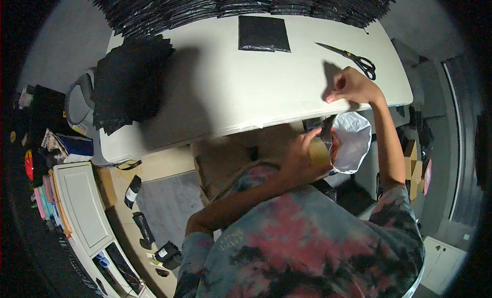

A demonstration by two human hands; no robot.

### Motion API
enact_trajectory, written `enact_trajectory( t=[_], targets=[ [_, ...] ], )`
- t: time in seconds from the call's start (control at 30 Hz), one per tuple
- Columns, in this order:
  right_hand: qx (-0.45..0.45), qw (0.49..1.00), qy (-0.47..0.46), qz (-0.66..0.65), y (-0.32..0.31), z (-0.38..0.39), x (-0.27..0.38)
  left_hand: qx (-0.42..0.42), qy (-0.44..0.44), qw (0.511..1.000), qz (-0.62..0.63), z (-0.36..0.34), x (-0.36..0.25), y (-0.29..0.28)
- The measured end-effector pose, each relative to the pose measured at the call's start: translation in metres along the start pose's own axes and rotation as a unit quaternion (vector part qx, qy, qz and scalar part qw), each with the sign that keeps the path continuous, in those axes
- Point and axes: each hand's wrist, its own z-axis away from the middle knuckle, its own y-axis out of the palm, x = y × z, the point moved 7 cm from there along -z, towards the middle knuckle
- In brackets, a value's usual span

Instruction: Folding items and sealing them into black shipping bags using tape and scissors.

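Below the table's front edge, my left hand is wrapped round a yellowish roll of tape. Black and orange-red parts show beside the roll, like those of a tape dispenser; my fingers hide some of it. My right hand is over the table's right front edge, its fingers curled and pinched toward the tabletop. Whatever sits in that pinch, if anything, is too small to make out. Just beyond it lie black-handled scissors, blades pointing left. A flat black plastic packet rests at the table's far middle.
Piles of folded black plastic bags line the far edge of the white table. A stack of black sheets stands at its left. Under the right front edge is a white-lined bin. At left is a white cabinet.
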Motion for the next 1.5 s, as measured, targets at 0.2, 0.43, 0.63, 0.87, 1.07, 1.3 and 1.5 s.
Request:
enact_trajectory(
  t=[0.2, 0.43, 0.63, 0.87, 1.07, 1.3, 1.5],
  targets=[
    [-0.063, 0.994, -0.001, 0.088, 0.029, -0.008, 0.053, -0.028, 0.030, 0.998, 0.041, 0.000, -0.003, 0.003],
    [0.063, 0.990, 0.123, -0.026, 0.018, 0.001, 0.015, -0.002, 0.036, 0.999, 0.028, 0.001, -0.001, 0.001],
    [0.092, 0.986, 0.090, -0.110, 0.032, 0.003, 0.036, 0.005, 0.016, 1.000, 0.022, 0.000, 0.002, 0.007],
    [0.111, 0.988, 0.110, -0.016, 0.026, 0.004, 0.036, 0.001, 0.026, 1.000, 0.013, -0.002, -0.002, -0.002],
    [0.106, 0.985, 0.111, -0.077, 0.033, -0.009, 0.042, 0.001, 0.044, 0.999, 0.009, -0.003, -0.002, 0.004],
    [-0.080, 0.990, 0.103, -0.060, -0.036, -0.014, -0.052, 0.004, 0.103, 0.995, -0.017, -0.002, -0.003, 0.002],
    [-0.289, 0.935, 0.016, 0.207, -0.089, 0.038, -0.153, -0.008, 0.017, 0.999, 0.049, 0.003, -0.007, 0.000]
  ],
)
